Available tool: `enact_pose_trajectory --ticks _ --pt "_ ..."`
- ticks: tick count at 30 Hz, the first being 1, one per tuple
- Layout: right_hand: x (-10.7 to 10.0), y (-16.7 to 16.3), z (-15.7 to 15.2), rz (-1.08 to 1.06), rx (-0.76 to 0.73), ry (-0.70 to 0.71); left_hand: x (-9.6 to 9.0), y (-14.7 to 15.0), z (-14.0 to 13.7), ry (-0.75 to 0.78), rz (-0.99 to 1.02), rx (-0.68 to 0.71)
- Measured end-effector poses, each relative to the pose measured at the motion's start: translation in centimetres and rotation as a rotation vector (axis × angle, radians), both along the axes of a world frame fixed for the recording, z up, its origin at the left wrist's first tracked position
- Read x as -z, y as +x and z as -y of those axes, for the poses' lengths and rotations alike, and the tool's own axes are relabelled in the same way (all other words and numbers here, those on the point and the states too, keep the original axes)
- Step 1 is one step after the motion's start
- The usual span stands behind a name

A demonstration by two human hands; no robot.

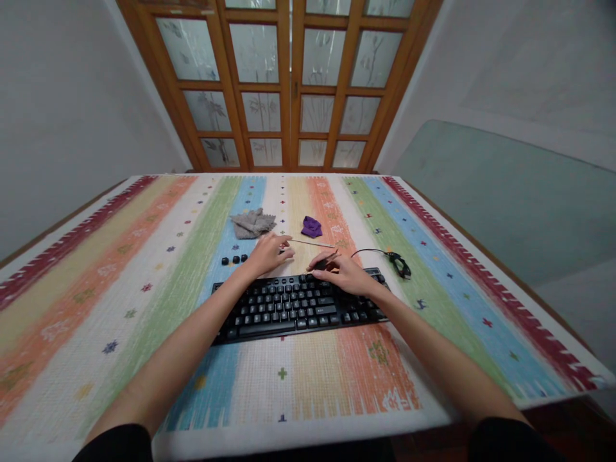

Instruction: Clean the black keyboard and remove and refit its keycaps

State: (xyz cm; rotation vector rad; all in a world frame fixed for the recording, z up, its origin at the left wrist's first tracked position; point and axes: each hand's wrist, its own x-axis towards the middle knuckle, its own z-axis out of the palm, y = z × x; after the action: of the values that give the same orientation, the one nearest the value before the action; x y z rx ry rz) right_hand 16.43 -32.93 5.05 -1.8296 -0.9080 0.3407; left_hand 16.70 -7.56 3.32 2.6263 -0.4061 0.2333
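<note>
A black keyboard (283,307) lies in front of me, with its top row partly bare of keycaps. Just behind its upper edge, my left hand (270,254) is over a row of loose black keycaps (235,259), its fingers loosely bent and apart. A dark bit shows between the thumb and fingers, apparently on the cloth. My right hand (342,272) is over the keyboard's upper right part, its fingers closed around a small dark thing (321,264) with a thin end; its kind is unclear. A thin stick (312,243) lies behind both hands.
A crumpled grey cloth (253,223) and a bunched purple cloth (312,226) lie farther back. To the right is a coiled black cable (399,264) with its plug. A striped tablecloth (158,308) covers the table; wooden doors (290,96) with glass panes stand beyond.
</note>
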Motion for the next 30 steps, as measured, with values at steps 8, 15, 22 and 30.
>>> enact_pose_trajectory --ticks 8,15,22,30 --pt "-0.9 0.1 -0.1 0.103 -0.018 -0.097 -1.8 -5.1 -4.2 -0.180 0.192 -0.178" --pt "-0.3 0.2 0.1 0.077 -0.030 -0.088 -1.0 -9.7 -9.5 -0.247 0.159 -0.442" --pt "0.5 0.0 -0.6 0.117 0.042 -0.060 1.1 -11.8 -10.8 -0.383 -0.014 -0.480" --pt "0.7 -0.3 -1.5 0.179 0.065 -0.056 1.3 -11.5 -10.2 -0.486 -0.062 -0.486"
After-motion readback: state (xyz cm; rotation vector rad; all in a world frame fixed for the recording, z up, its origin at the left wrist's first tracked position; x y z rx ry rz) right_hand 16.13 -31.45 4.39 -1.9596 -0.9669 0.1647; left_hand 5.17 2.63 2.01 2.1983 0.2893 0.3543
